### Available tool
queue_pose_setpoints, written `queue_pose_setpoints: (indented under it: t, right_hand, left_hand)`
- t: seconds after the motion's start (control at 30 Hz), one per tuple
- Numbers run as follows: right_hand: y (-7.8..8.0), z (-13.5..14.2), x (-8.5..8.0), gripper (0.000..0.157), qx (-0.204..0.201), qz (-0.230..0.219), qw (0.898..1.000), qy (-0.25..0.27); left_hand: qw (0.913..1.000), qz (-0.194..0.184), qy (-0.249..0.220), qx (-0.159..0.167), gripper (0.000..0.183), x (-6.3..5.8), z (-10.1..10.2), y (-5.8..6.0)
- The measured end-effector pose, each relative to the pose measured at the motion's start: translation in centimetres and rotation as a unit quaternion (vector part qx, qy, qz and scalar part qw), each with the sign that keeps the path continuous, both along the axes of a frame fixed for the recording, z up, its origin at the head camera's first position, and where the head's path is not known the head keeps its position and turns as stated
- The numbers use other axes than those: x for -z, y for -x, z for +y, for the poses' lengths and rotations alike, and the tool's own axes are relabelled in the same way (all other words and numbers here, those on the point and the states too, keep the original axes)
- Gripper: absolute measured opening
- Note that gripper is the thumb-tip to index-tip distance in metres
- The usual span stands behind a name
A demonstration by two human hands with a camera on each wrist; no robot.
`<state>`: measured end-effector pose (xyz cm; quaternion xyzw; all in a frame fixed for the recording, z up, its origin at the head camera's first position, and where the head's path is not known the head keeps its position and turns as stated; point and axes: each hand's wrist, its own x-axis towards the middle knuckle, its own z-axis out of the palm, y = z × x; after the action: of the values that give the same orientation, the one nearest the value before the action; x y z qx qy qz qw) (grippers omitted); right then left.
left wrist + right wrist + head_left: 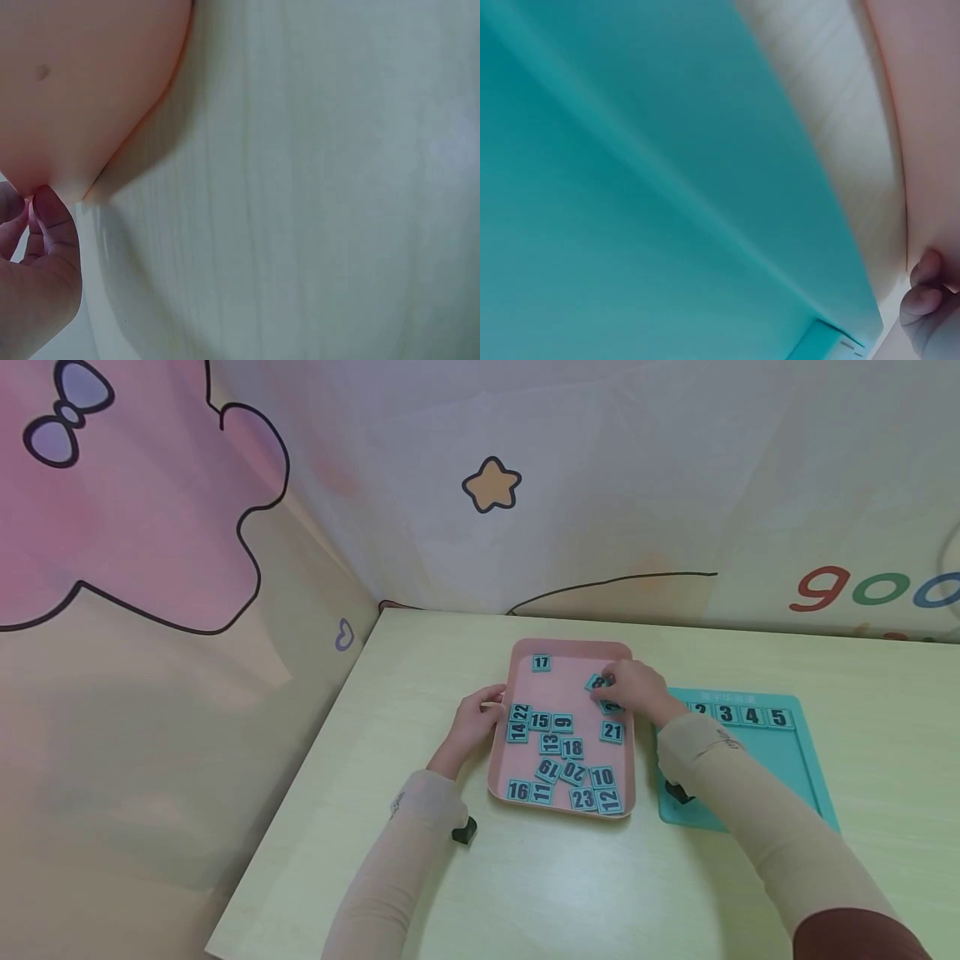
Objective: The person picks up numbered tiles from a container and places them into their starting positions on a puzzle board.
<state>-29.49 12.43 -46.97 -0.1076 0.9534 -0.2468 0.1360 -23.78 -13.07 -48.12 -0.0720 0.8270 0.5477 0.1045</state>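
Note:
A pink tray [573, 693] holds several teal number tiles, such as 17, 21 and 15. My left hand [475, 720] pinches the tray's left rim between thumb and fingers; the left wrist view shows thumb and finger right at its edge. Over the tray's right side, my right hand [633, 689] has the number 8 tile [596, 682] between thumb and index finger. Another tile [611, 707] lies partly hidden under that hand. In the right wrist view only curled fingertips [922, 296] show, by the pink tray [930, 135], with the tile out of sight.
Right of the tray lies a teal board [772, 768] with tiles 2, 3, 4 and 5 along its top row; the right forearm covers part of it. Both stand on a pale wooden table [540, 885]. A printed cloth wall [600, 510] rises behind and left.

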Motion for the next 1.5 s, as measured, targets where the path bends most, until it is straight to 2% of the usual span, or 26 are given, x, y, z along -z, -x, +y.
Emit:
queue_pose_setpoints:
  t: [0.37, 0.57, 0.67, 0.87, 1.07, 1.2, 1.33, 1.5]
  right_hand:
    - [-0.4, 0.3, 0.0, 0.029, 0.013, 0.047, 0.999, 0.007]
    - [-0.7, 0.6, -0.5, 0.047, 0.019, 0.071, 0.997, 0.029]
    - [-1.1, 1.0, -1.0, 0.057, 0.018, 0.068, 0.997, 0.038]
    - [-2.4, 2.0, -2.9, 0.055, 0.019, 0.063, 0.996, 0.064]
    - [-3.7, 4.2, -4.6, 0.047, -0.023, 0.088, 0.994, 0.052]
    - [-4.5, 6.0, -5.3, 0.046, -0.037, 0.089, 0.995, 0.032]
    - [-5.3, 8.0, -5.5, 0.047, -0.037, 0.097, 0.994, 0.012]
    - [-6.4, 10.8, -4.8, 0.043, -0.033, 0.129, 0.991, -0.008]
  left_hand:
    - [1.0, 0.004, -0.001, 0.003, 0.041, 0.1, 0.1, 0.0]
    - [1.0, -0.002, 0.007, 0.002, 0.042, 0.1, 0.0, 0.1]
    - [1.0, 0.001, 0.009, 0.002, 0.042, 0.1, 0.0, 0.1]
    - [0.9999, 0.003, 0.011, 0.0, 0.043, 0.2, 0.1, 0.2]
    - [0.9999, 0.002, 0.015, -0.001, 0.042, 0.3, 0.1, 0.2]
    - [0.9999, -0.001, 0.016, -0.004, 0.042, 0.3, 0.1, 0.2]
    - [0.9999, -0.004, 0.014, -0.004, 0.042, 0.3, 0.1, 0.1]
    - [0.9999, -0.003, 0.013, -0.003, 0.043, 0.1, 0.2, 0.0]
